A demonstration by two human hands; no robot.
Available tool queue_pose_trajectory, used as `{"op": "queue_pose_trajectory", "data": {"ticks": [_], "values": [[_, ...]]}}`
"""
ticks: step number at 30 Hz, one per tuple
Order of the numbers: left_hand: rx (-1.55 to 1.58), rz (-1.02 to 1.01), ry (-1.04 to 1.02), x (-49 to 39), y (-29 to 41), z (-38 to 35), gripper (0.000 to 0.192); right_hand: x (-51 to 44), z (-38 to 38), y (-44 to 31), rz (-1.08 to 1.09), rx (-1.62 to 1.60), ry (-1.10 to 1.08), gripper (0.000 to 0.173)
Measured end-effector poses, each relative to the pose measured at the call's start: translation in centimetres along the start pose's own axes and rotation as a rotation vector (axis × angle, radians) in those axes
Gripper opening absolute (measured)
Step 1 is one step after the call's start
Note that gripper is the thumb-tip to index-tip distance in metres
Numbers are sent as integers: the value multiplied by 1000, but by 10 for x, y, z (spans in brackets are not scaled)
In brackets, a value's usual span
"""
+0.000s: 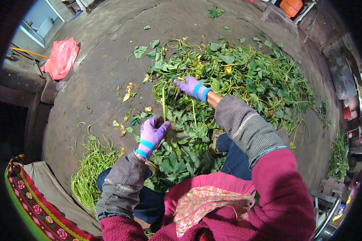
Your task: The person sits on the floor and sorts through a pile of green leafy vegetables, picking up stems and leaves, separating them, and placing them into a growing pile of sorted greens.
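Note:
Both my hands wear purple knit work gloves with blue cuff bands. My left hand [153, 132] pinches a long green leaf stalk [163, 104], which stands up from its fingertips. Farther forward, my right hand [190, 87] is closed on pale green stalks at the near left edge of a wide heap of leafy vines [247, 72]. Its fingertips are partly hidden. Loose green leaves [181, 164] lie between my feet, below the hands. A bundle of bare green stalks [90, 168] rests on the floor beside my left leg.
A red plastic bag [61, 58] lies at the far left, by a yellow stick [30, 52]. Yellowed leaves [127, 95] are scattered over the concrete floor [108, 69]. Flower-patterned cloth [37, 208] is at lower left. An orange container [290, 7] stands at the top right.

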State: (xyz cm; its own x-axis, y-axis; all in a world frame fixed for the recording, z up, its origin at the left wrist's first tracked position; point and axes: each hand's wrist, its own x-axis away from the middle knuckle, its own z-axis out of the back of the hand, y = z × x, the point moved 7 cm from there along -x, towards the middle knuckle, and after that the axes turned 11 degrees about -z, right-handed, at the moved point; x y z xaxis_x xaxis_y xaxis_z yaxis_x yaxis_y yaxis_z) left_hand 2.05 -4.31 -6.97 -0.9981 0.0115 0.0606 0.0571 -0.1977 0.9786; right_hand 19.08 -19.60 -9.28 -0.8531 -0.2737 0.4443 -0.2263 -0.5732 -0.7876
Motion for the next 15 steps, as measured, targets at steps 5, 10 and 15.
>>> {"op": "queue_pose_trajectory", "data": {"ticks": [5, 10, 15], "values": [[-343, -211, -51, -1, 16, -11, 22, 28, -35, -8, -218, -640, -412, 43], [-429, -197, -102, -4, 21, -16, 28, 57, -26, -72, 57, -597, -494, 38], [112, -72, -292, -17, 9, 0, 33, 78, -18, -103, 376, -314, -208, 22]]}}
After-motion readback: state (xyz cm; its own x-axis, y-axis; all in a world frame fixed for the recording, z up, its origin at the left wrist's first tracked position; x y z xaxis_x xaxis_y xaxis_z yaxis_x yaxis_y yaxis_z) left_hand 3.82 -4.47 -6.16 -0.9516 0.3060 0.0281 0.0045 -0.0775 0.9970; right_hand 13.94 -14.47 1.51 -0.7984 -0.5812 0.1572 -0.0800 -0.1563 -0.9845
